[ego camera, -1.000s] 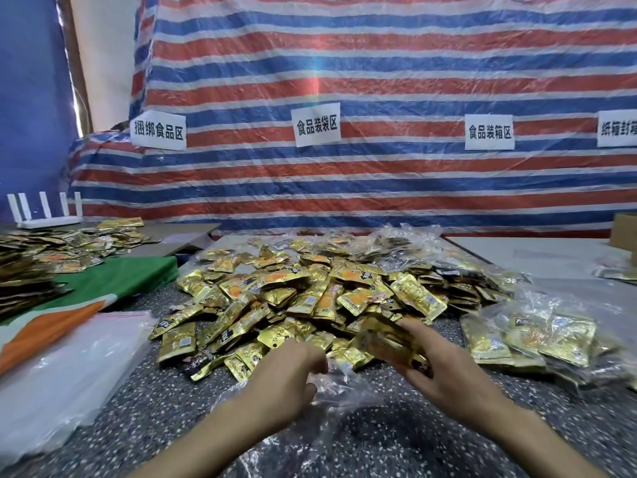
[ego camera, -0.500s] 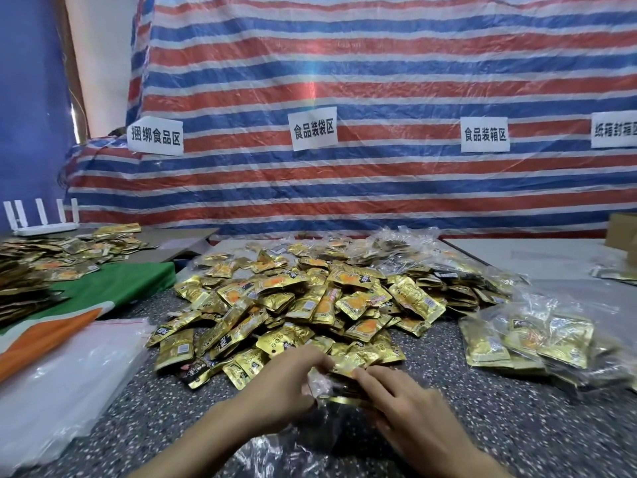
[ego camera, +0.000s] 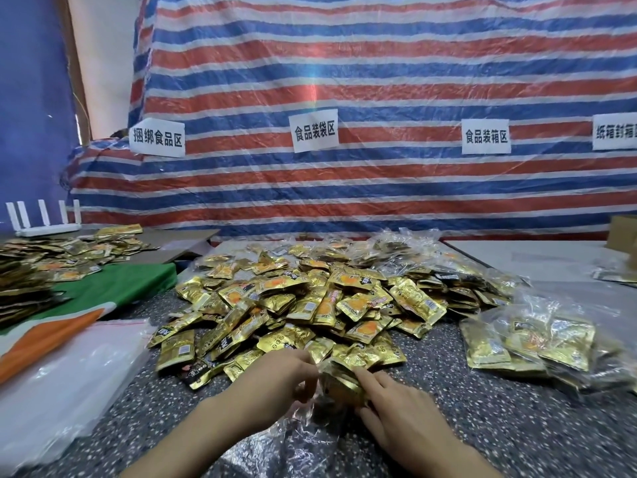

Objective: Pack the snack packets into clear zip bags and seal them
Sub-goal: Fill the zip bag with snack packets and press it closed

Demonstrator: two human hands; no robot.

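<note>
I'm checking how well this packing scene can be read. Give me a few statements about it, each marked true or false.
1. The left hand pinches the clear bag. True.
2. The right hand holds a bunch of packets at that bag's mouth. True.
3. The filled bags lie left of the loose heap. False: they lie to its right.
4. The white router stands at the far right. False: it stands at the far left.
5. A green cloth lies left of the heap. True.

On the table the packet pile lies between empty bags left and filled bags right.
</note>
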